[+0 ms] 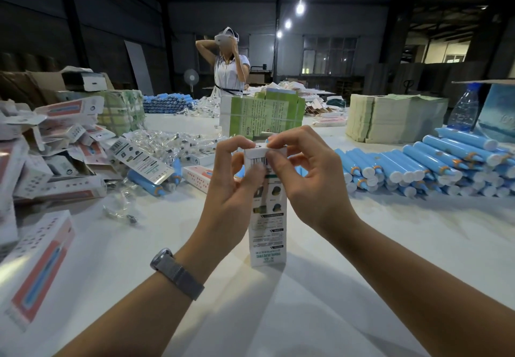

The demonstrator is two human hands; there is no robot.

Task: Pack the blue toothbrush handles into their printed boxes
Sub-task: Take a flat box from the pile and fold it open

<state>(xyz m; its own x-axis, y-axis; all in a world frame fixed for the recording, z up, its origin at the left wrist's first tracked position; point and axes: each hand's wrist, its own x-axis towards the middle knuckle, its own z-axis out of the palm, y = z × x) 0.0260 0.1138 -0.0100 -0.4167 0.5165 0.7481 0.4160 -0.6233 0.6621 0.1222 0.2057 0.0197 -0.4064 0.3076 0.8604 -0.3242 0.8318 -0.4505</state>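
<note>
A tall white printed box stands upright on the white table in front of me. My left hand grips its upper part, thumb across the barcode. My right hand pinches the top flap at the box's upper edge. A sliver of blue shows just behind the top of the box. Many blue toothbrush handles lie stacked in rows to the right. One loose blue handle lies to the left, partly under a flat printed box.
Printed boxes pile up along the left edge. Green bundled cartons and a pale carton stack stand behind. A water bottle is at the far right. A person wearing a headset stands across the table.
</note>
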